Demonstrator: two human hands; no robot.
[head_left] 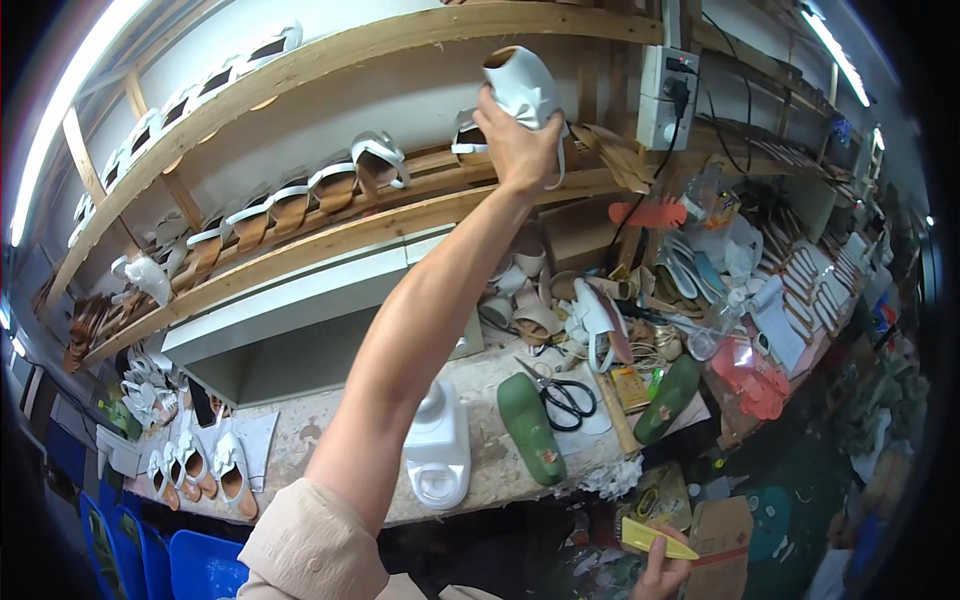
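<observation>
As I look on, left hand (520,150) curled round white bowed shoe (524,88), top centre of frame | right hand (664,572) gripping yellow wedge-shaped piece (652,538), lower right | green form (531,430) on counter (484,395), lower centre.

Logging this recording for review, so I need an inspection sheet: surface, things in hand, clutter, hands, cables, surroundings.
Surface: workbench scuffed and stained.
Things in hand: white bow-trimmed shoe, yellow pointed tool.
Clutter: black-handled scissors lie between two green shoe forms.
Hands: left hand raised, gripping the shoe; right hand low, holding the tool.
Cables: black cable hangs from wall sockets.
Surroundings: wooden shelves with white shoes, blue chairs.
</observation>
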